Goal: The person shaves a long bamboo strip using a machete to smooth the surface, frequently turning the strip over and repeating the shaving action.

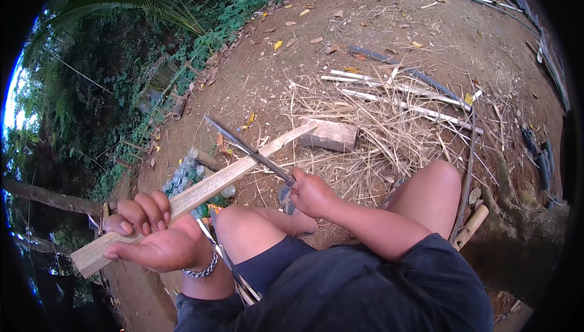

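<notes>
My left hand, with a chain bracelet at its wrist, is wrapped around the lower part of a long pale wooden strip. That strip slants up to the right, and its far end rests on a squared wooden block on the ground. My right hand is closed around the handle of a machete. Its dark, narrow blade points up and left and crosses over the strip; whether the edge touches the wood I cannot tell. Most of the handle is hidden in my fist.
Shavings and thin splints lie heaped around the block. Beyond them are pale split strips and a dark pipe. Several plastic bottles lie beside my left knee. Green plants border the dirt ground at left.
</notes>
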Tool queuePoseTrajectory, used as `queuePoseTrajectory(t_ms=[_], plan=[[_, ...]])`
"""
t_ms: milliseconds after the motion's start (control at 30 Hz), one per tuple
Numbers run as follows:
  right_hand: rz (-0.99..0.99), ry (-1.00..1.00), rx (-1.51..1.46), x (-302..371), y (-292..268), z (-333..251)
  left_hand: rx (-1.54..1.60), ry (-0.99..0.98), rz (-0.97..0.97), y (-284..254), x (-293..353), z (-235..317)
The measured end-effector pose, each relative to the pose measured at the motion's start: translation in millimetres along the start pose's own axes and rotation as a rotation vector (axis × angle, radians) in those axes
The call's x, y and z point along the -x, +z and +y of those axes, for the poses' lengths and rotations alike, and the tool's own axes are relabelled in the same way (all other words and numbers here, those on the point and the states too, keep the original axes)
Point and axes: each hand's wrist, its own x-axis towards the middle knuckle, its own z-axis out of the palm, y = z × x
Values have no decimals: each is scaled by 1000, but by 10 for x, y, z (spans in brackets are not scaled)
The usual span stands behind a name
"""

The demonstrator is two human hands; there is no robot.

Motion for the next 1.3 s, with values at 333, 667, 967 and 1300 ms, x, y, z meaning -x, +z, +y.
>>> queuePoseTrajectory(t_ms=[333, 667, 967, 1300], plan=[[17, 55, 105, -125, 29, 394, -5, -11, 23, -113, 113, 51], [-40, -32, 65, 34, 67, 154, -18, -4, 39, -156, 155, 75], [-54, -18, -17, -61, 168, 194, -59, -30, 72, -95, 88, 33], [83, 117, 124, -505, -206, 458, -10, -85, -76, -93, -78, -21]])
